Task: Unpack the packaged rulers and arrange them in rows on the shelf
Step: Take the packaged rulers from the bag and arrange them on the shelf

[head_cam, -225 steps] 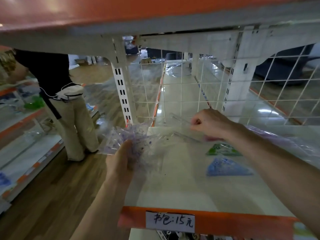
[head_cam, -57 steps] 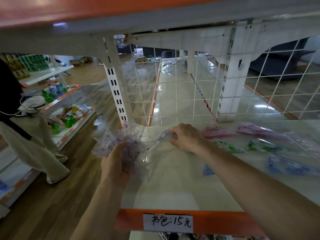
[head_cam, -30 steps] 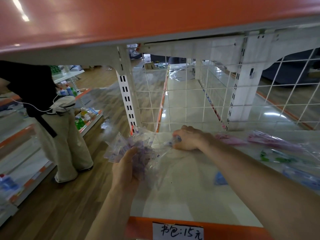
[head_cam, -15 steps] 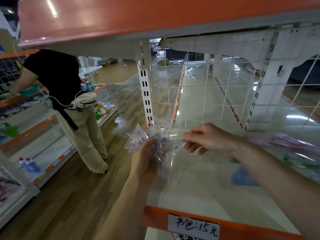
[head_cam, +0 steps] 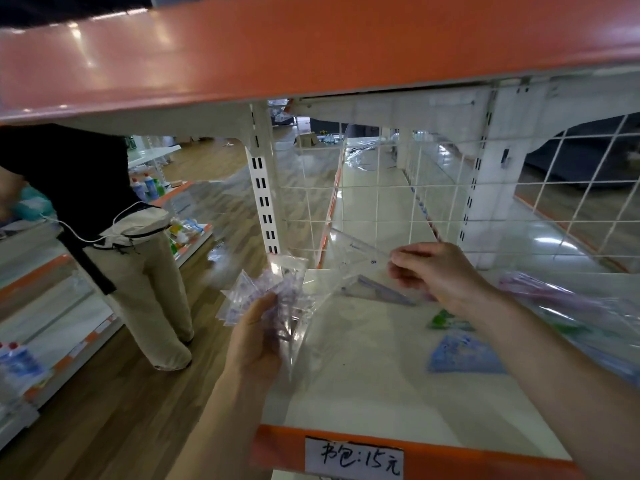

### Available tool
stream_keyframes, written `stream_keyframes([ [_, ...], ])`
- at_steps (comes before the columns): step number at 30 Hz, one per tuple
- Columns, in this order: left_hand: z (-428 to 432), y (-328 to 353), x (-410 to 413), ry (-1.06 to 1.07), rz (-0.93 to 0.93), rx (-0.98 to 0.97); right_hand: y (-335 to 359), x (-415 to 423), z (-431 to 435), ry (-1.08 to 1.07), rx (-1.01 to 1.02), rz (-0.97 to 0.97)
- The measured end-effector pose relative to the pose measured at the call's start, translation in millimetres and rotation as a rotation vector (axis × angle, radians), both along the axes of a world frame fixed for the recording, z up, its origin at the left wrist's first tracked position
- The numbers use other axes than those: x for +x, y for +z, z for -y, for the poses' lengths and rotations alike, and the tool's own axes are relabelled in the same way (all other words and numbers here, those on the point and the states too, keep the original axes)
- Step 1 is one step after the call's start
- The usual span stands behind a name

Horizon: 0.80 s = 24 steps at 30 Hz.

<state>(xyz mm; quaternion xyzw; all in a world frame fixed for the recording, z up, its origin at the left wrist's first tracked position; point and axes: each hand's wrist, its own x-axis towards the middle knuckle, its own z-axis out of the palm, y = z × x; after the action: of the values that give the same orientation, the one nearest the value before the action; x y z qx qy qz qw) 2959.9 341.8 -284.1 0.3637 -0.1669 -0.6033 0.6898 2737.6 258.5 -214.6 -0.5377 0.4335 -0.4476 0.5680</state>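
Left hand [head_cam: 256,337] grips crumpled clear packets [head_cam: 263,292]; right hand [head_cam: 436,275] pinches a transparent triangular ruler [head_cam: 351,258].

Our arms are bare as far back as the view reaches. Our left forearm [head_cam: 221,427] shows left of the handwritten price label [head_cam: 354,459], narrow and smooth; our right forearm [head_cam: 554,375], right of that label, looks broader. Beyond the label our left hand [head_cam: 256,341] and right hand [head_cam: 440,275] are likewise uncovered.

Orange-edged cream shelf [head_cam: 363,393]; white label [head_cam: 353,457] with black handwriting. Clear wrappers [head_cam: 263,299] printed purple; clear ruler [head_cam: 356,258]. At three o'clock, blue packet [head_cam: 464,355], green packet [head_cam: 446,320].
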Motion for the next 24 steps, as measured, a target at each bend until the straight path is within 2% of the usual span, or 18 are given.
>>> stream_keyframes([
  [4, -1, 1, 0, -0.002, 0.041, 0.008, 0, -3, -2, 0.016, -0.019, -0.021],
  [7, 1, -1, 5, 0.172, 0.052, 0.050, 0, -6, -6, -0.006, -0.016, -0.134],
  [10, 0, -3, 13, 0.415, 0.040, 0.101, -9, -7, -23, 0.037, -0.033, -0.356],
  [13, -9, -1, 13, 0.470, 0.122, 0.076, -21, -4, -49, 0.323, -0.101, -0.679],
  [14, -14, 0, 12, 0.468, 0.150, 0.068, -22, -3, -53, 0.376, -0.145, -0.753],
  [16, -22, 3, 14, 0.452, 0.184, 0.057, -19, 0, -50, 0.351, -0.298, -0.874],
  [19, -33, 3, 19, 0.417, 0.133, 0.039, -17, 8, -41, 0.378, -0.641, -1.199],
  [21, -38, 5, 18, 0.396, 0.080, 0.033, -26, 20, -39, 0.621, -0.791, -1.312],
  [24, -39, 8, 14, 0.382, 0.070, 0.040, -31, 45, -47, 0.898, -0.820, -1.326],
])
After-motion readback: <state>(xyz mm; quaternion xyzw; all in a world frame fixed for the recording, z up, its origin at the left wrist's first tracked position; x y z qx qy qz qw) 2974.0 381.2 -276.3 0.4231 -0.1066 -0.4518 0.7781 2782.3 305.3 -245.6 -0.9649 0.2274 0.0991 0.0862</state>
